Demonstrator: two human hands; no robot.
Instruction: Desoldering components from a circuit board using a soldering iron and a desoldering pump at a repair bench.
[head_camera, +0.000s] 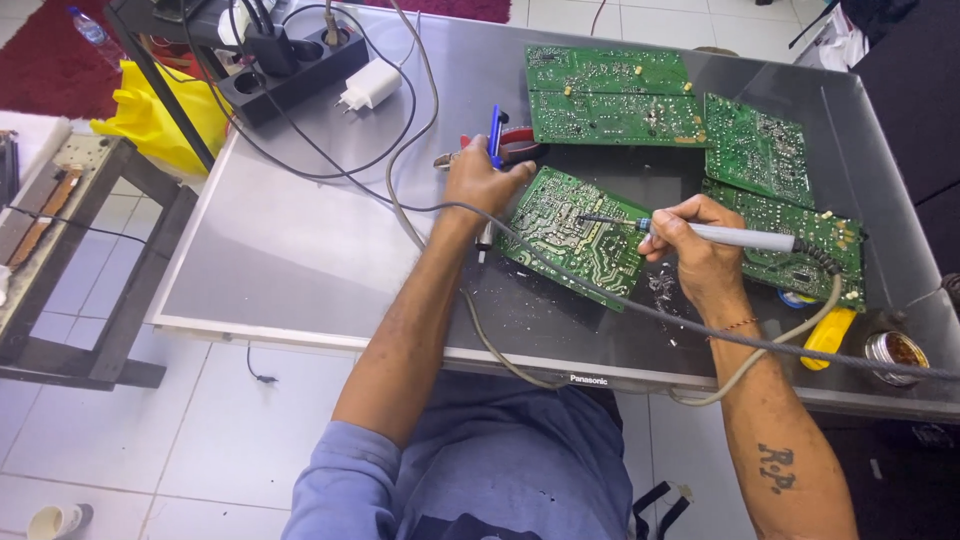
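A green circuit board (575, 235) lies tilted on a flat grey panel (300, 250) that serves as the work surface. My right hand (695, 240) grips a white-handled soldering iron (740, 238), whose tip touches the middle of the board. My left hand (485, 180) rests at the board's upper left edge and holds a blue pen-like tool (495, 135) upright. Red-handled pliers (510, 148) lie just behind that hand.
Three more green boards (610, 95) (755, 148) (800, 240) lie to the back and right. A black power strip (290, 65) with a white charger (370, 85) sits at the back left. A yellow tool (828, 335) and small round tin (895, 350) lie at the right. Cables cross the panel.
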